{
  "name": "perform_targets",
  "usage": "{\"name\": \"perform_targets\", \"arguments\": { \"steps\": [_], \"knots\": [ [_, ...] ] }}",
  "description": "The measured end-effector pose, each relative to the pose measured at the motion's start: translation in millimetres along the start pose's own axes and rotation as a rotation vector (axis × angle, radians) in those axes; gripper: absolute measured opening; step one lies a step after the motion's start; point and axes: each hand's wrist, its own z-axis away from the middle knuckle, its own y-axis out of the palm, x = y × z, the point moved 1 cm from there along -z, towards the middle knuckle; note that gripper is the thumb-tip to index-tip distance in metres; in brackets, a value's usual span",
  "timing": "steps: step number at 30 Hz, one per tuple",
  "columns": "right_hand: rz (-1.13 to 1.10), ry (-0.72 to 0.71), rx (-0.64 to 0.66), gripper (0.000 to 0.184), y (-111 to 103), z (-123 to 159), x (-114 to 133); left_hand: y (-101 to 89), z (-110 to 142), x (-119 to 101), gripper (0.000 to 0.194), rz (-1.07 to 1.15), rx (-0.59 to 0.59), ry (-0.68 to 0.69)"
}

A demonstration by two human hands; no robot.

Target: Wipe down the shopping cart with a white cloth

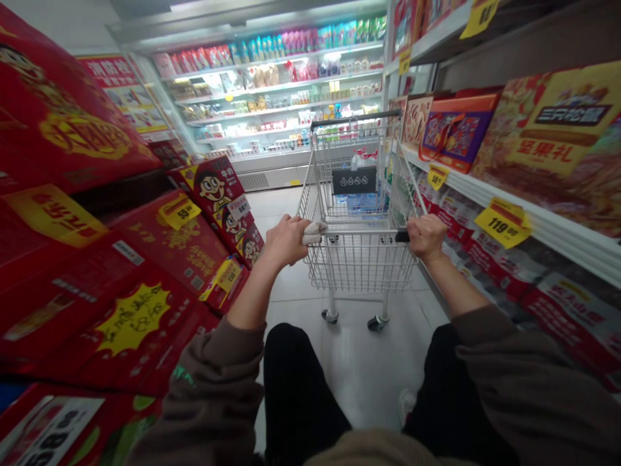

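A metal wire shopping cart (359, 265) stands in front of me in the aisle, its dark bar (356, 119) at the far end. At the left corner of the cart's near rim, my left hand (287, 239) is closed on a crumpled whitish cloth (314, 233), which lies against the wire. My right hand (427, 236) is closed in a fist around the near right corner, beside a black piece (402, 235) on the rim. A black sign panel (354, 180) hangs inside the cart's far part.
Stacked red gift boxes (145, 310) line the left side closely. On the right, a shelf (533, 210) holds boxed nut gifts (553, 149), with bagged goods below. A lit refrigerated display (276, 97) spans the far end. White tiled floor (281, 285) runs beneath the cart.
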Motion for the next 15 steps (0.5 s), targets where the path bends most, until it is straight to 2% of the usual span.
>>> {"name": "perform_targets", "arguments": {
  "steps": [3,6,9,12,15],
  "knots": [
    [-0.033,0.024,0.021,0.047,-6.2,0.2,-17.0,-2.1,7.0,-12.9,0.031,0.028,-0.002,0.010],
    [-0.081,0.038,0.055,0.049,-11.7,-0.4,-33.3,-6.6,7.1,-15.3,0.031,0.084,0.022,0.033],
    [-0.110,0.052,0.076,0.051,-12.8,-1.0,-44.7,-9.1,-1.9,-4.6,0.038,0.085,0.051,0.010],
    [-0.127,0.072,0.083,0.053,-9.5,-1.2,-49.3,-4.2,-12.1,11.5,0.041,0.028,-0.016,-0.071],
    [-0.137,0.093,0.078,0.053,-4.6,-1.2,-50.2,6.6,-14.3,21.8,0.048,0.049,-0.045,-0.069]
  ]
}}
